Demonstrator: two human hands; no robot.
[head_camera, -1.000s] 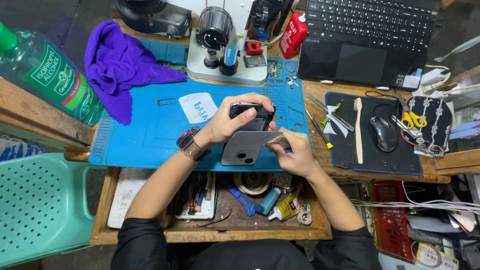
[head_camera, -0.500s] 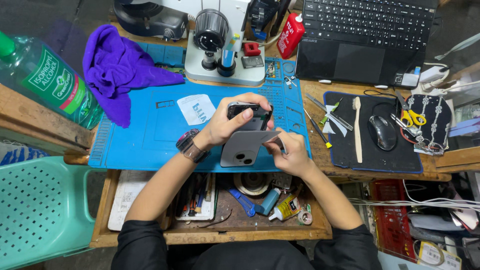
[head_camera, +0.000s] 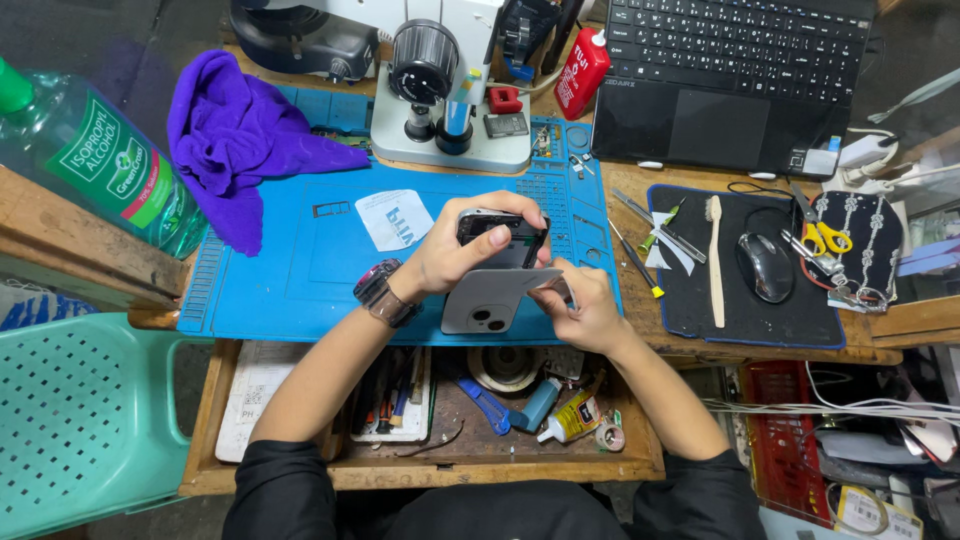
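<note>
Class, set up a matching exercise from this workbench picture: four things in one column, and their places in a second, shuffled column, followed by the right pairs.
Things:
1. purple cloth
2. phone
3. computer mouse
4. green plastic chair

Places:
A. on the black pad, at the right of the bench
B. lower left, beside the bench
C. held in both hands over the blue mat
D. on the far left end of the blue mat

Pairs: 1-D, 2-C, 3-A, 4-B
</note>
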